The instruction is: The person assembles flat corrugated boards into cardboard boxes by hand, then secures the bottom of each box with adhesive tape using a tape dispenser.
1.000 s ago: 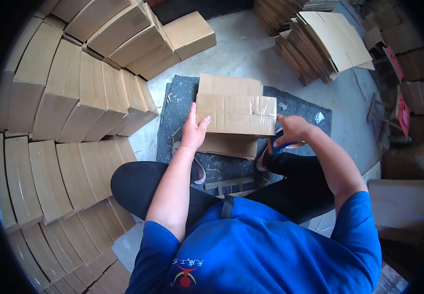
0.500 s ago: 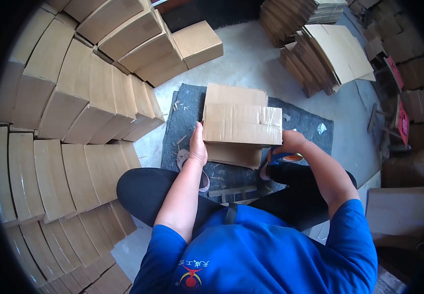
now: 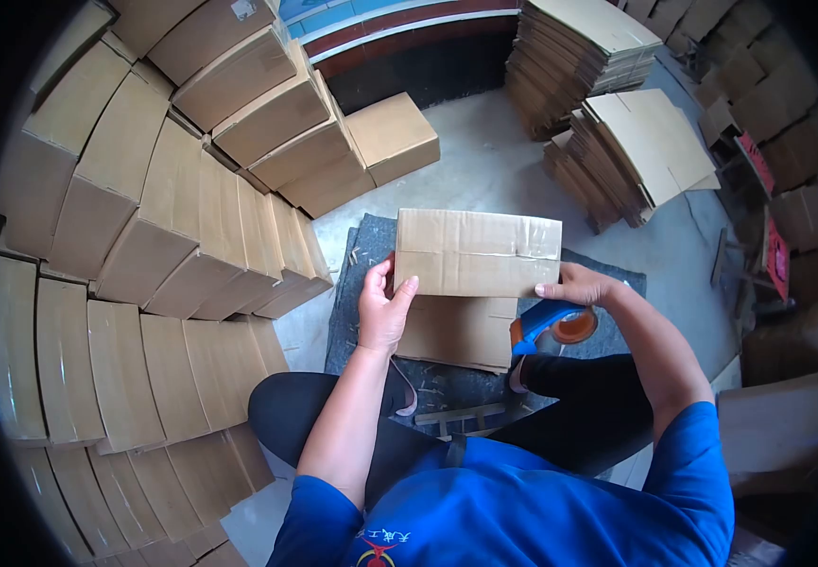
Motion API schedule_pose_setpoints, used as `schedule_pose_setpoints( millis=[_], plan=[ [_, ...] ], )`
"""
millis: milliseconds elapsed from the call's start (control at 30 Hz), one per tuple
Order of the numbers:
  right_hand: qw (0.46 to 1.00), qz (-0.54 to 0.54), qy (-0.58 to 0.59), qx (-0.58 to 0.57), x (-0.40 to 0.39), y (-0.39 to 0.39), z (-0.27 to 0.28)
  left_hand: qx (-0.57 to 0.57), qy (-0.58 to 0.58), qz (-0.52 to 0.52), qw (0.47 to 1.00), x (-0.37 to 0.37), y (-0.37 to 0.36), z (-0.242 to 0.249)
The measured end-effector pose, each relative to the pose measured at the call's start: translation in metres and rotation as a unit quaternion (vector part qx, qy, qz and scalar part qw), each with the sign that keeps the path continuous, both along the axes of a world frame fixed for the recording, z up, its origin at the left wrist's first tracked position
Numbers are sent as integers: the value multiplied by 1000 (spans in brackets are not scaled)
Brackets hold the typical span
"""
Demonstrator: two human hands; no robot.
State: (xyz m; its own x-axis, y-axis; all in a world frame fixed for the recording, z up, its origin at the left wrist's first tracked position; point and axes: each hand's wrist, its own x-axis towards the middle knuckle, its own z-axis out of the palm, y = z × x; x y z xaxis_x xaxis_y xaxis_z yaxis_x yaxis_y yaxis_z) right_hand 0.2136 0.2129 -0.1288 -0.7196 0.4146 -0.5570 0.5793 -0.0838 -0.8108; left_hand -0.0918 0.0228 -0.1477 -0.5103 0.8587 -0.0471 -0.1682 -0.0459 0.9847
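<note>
No brand or printed mark can be read on the cardboard box [image 3: 478, 251] itself; the only writing in view is a red-and-yellow emblem with small white characters on the back of the person's blue shirt [image 3: 522, 510] at the bottom edge of the frame, too small and cut off to read, and red signs at the far right whose lettering is blurred. The box sits at the centre of the frame, lifted above a second box [image 3: 456, 331] that lies just under it on the dark grey mat [image 3: 352, 312]. It is plain brown corrugated board, closed, its broad face turned up, with a seam running across the middle and strips of clear tape showing glossy along that seam and near its right end. The left hand [image 3: 385, 307] grips the box's lower left corner, thumb on top and fingers curled along the edge. The right hand [image 3: 584, 283] holds the lower right corner with fingertips pressed to the edge, while a blue and orange tape dispenser [image 3: 555, 323] hangs under its palm. Rows of assembled boxes [image 3: 172, 217] fill the left half of the frame, and stacks of flattened cartons [image 3: 626, 142] lie at the upper right.
</note>
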Motion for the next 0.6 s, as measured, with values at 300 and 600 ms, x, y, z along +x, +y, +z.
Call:
schedule_pose_setpoints(
  millis=[300, 600],
  plan=[
    [834, 164, -224, 477, -18, 63, 7, -25, -132, 11, 991, 45, -2, -56],
    [871, 82, -154, 460, -26, 94, -105, -123, -93, 112, 982, 59, 27, -82]
  ],
)
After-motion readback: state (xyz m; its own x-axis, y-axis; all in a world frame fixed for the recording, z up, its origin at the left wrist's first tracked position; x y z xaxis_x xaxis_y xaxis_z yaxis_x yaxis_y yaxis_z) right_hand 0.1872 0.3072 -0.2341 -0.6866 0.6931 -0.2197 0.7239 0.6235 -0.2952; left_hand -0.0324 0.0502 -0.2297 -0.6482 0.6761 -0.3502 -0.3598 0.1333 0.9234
